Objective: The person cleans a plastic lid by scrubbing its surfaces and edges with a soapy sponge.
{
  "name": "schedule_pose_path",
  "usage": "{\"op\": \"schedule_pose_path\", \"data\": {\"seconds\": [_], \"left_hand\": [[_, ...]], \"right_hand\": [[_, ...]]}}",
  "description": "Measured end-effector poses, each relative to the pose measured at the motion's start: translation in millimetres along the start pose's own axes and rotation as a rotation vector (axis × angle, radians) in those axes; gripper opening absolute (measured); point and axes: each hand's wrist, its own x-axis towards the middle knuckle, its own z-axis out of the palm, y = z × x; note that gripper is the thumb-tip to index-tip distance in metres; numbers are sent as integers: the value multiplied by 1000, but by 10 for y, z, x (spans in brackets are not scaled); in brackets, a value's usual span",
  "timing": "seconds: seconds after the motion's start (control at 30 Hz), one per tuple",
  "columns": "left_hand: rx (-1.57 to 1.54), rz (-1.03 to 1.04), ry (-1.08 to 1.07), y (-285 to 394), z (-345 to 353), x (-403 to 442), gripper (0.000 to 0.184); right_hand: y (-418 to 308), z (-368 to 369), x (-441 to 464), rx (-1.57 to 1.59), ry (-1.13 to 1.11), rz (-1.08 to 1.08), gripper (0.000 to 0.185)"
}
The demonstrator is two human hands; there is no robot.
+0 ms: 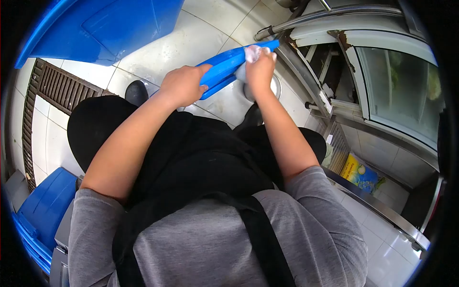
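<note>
above the tiled floor (205, 21), head view: a blue plastic piece (224, 64) is held in front of the body, between both hands. the left hand (180, 87) is clamped on its near left end, thumb apart from the fingers. the right hand (260, 69) is closed on a pale cloth (241, 73) near the opposite end. foam (251, 53) coats part of the right hand. foam indicates washing under way; the washed and unwashed portions cannot be told apart.

edges: the right tip of the piece lies near the metal frame (300, 71), so clearance on that side appears tight. the large blue bin (129, 31) stands beyond the left hand. open floor between bin and piece appears to give more room.
</note>
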Motion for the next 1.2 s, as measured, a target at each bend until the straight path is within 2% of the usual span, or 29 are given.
{"op": "schedule_pose_path", "data": {"seconds": [0.07,0.13,0.2,0.27,0.3,0.43,0.53,0.6,0.67,0.8,0.97,1.07,1.13,1.2], "left_hand": [[28,29,-17,-3,6,-11,45],[18,49,-8,-25,23,-6,45],[7,67,-24,-49,50,-16,44],[-113,46,-31,-62,17,15,44],[-132,47,-20,-90,45,41,44],[-151,52,24,-114,23,64,44],[-118,33,2,-97,27,54,44],[-65,15,-41,-55,-14,40,45],[-63,23,-37,-48,1,56,46],[-89,-4,-35,-57,5,73,48],[-73,-4,-57,-44,-5,49,49],[-69,-2,-63,-44,-8,53,49],[-71,4,-60,-41,16,37,48],[-96,6,-37,-49,22,40,48]], "right_hand": [[-107,32,-172,3,-34,26,19],[-363,-26,-408,256,-44,-25,16],[-263,-20,-445,173,-25,-3,18],[-3,-3,-282,139,58,133,13],[93,-64,-183,117,28,165,13],[-26,-31,-363,145,25,41,12],[18,-69,-242,206,92,150,9],[73,-94,-138,179,83,98,9],[105,-125,-61,11,-38,-45,11],[36,-183,3,-26,-136,-23,14],[-202,-194,-149,11,-175,-104,16],[-78,-190,-97,-23,-123,-164,16],[-73,-205,-77,-82,-125,-127,16],[-100,-133,-88,6,-110,-2,16]]}}
